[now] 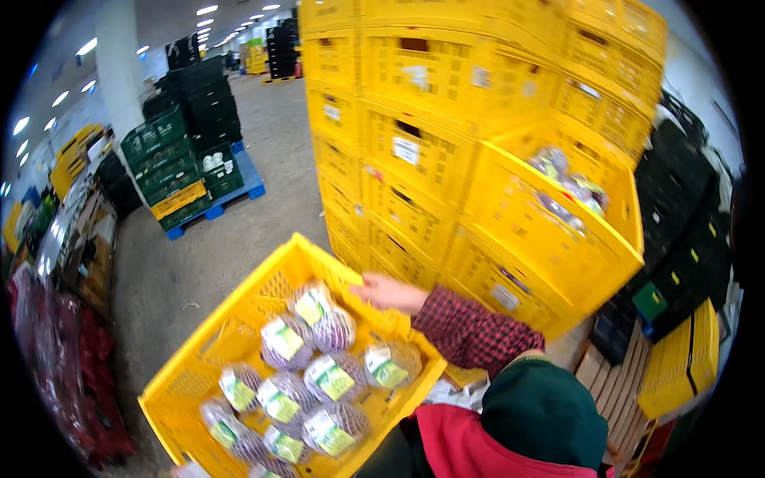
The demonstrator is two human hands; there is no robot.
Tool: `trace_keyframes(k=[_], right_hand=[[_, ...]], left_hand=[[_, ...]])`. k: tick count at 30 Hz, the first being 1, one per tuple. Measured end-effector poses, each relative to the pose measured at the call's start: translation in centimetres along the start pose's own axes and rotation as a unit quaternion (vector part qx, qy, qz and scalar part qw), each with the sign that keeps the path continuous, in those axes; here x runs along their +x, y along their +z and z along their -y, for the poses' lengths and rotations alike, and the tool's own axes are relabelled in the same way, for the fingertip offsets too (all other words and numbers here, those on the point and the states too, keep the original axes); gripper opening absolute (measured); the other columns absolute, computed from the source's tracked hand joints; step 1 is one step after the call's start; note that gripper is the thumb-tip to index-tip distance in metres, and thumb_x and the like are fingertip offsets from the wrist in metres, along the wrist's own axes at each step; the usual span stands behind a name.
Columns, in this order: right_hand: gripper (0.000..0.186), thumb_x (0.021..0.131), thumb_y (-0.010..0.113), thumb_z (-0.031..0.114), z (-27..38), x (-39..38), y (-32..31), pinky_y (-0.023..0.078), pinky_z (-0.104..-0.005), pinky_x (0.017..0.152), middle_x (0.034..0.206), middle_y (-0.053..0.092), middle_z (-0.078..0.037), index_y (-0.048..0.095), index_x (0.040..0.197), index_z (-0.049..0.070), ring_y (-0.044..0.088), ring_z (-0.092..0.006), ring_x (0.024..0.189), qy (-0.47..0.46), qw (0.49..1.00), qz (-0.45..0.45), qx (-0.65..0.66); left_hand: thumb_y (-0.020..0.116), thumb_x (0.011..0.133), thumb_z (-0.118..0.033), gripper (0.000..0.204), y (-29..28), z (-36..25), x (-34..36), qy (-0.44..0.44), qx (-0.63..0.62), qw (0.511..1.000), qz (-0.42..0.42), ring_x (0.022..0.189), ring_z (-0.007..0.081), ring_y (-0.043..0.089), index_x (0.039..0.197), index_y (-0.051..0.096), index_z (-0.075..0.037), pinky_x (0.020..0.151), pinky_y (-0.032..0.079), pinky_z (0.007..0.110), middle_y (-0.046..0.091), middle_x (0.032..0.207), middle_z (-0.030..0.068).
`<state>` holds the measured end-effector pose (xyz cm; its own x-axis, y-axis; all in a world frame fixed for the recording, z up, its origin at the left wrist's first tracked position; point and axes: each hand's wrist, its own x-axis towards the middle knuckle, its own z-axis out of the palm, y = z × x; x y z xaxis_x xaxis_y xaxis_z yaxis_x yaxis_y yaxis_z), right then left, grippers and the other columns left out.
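My right hand, at the end of a red-and-black checked sleeve, closes over the far right rim of a yellow plastic crate. The crate is tilted in front of me. In it lie several net bags of round produce, mostly in purple mesh with white-and-green labels; the kind of produce is hard to tell. One bag at the right looks browner. My left hand does not show clearly; only a small pale patch, which I cannot make out, appears at the bottom edge beside the crate's near left side.
Tall stacks of yellow crates stand close ahead. A tilted yellow crate at their right holds similar net bags. Dark green crates stand on a blue pallet at the far left. Wooden slats lie at the right.
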<state>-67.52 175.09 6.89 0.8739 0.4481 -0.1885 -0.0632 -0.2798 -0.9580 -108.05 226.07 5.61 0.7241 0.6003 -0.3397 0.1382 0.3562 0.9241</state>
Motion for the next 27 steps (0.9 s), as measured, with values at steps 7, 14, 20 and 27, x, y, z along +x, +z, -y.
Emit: trace_keyframes(k=[7, 14, 20, 27], right_hand=[[0.02, 0.098, 0.053, 0.024, 16.3, -23.6, -4.6, 0.045, -0.0224, 0.051, 0.083, 0.058, -0.002, 0.057, 0.099, 0.004, 0.054, -0.0078, 0.063, -0.144, 0.978, -0.12, 0.094], [0.031, 0.097, 0.054, 0.03, 21.5, -30.6, -3.8, 0.043, -0.02, 0.046, 0.09, 0.058, -0.007, 0.052, 0.109, 0.002, 0.051, -0.0081, 0.062, -0.244, 0.944, -0.108, 0.197], [0.039, 0.097, 0.052, 0.037, 22.5, -33.9, 0.4, 0.046, -0.0176, 0.048, 0.092, 0.059, -0.008, 0.051, 0.114, 0.002, 0.054, -0.0065, 0.062, -0.265, 0.949, -0.102, 0.138], [0.042, 0.096, 0.054, 0.04, 22.1, -32.3, 0.8, 0.045, -0.0179, 0.047, 0.085, 0.06, -0.008, 0.054, 0.113, 0.002, 0.055, -0.0071, 0.059, -0.256, 0.938, -0.194, 0.128]], left_hand=[[0.05, 0.093, -0.028, 0.035, 3.7, -17.4, -5.3, 0.286, 0.145, 0.943, 0.086, 0.094, 0.0224, 0.059, 0.114, 0.056, 0.001, 0.085, 0.049, 0.038, 0.061, 0.105, 0.0111], [0.05, 0.094, -0.026, 0.034, 8.0, -18.9, -1.7, 0.463, 0.208, 0.83, 0.231, 0.094, 0.0232, 0.059, 0.113, 0.056, 0.001, 0.084, 0.049, 0.038, 0.061, 0.106, 0.0118], [0.05, 0.094, -0.024, 0.032, 8.3, -18.2, 2.1, 0.552, 0.227, 0.739, 0.313, 0.094, 0.0238, 0.06, 0.113, 0.057, 0.001, 0.084, 0.049, 0.039, 0.061, 0.107, 0.0124], [0.05, 0.094, -0.022, 0.03, 6.9, -20.4, 1.0, 0.605, 0.26, 0.688, 0.305, 0.095, 0.0245, 0.06, 0.112, 0.057, 0.002, 0.084, 0.048, 0.039, 0.061, 0.107, 0.0131]])
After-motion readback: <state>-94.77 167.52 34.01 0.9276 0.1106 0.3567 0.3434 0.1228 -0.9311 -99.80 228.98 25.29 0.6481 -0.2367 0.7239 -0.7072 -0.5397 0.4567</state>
